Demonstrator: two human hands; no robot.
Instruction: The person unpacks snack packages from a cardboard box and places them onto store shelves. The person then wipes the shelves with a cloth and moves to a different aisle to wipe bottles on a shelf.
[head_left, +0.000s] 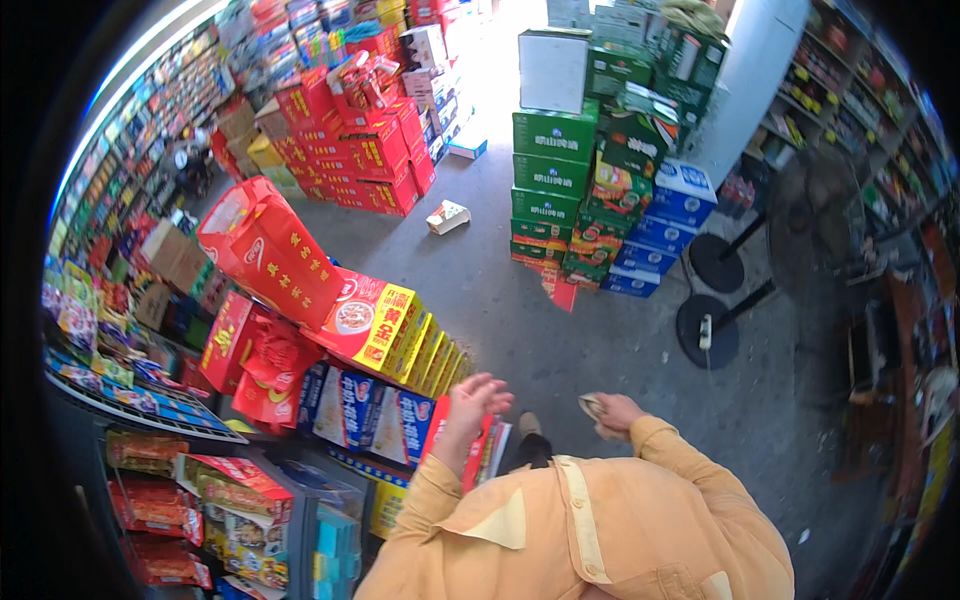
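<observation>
My left hand (474, 411) is raised beside the stacked cartons, palm partly up, fingers apart and holding nothing. Whether it touches the red box edge below it cannot be told. In my right hand (619, 414), over the grey floor, is a crumpled pale cloth (594, 407). Nearest to my left hand are yellow-and-red cartons (394, 330) in a stack and blue milk-drink boxes (397, 424). A red gift bag (266, 251) stands on top of the stack.
Green beer cartons (551, 139) and blue cartons (651, 225) stand ahead. Red cartons (375, 154) are piled at the upper left. A small open box (448, 217) lies on the floor. Pedestal fans (707, 330) with a cable stand right. A snack shelf (232, 517) is at lower left.
</observation>
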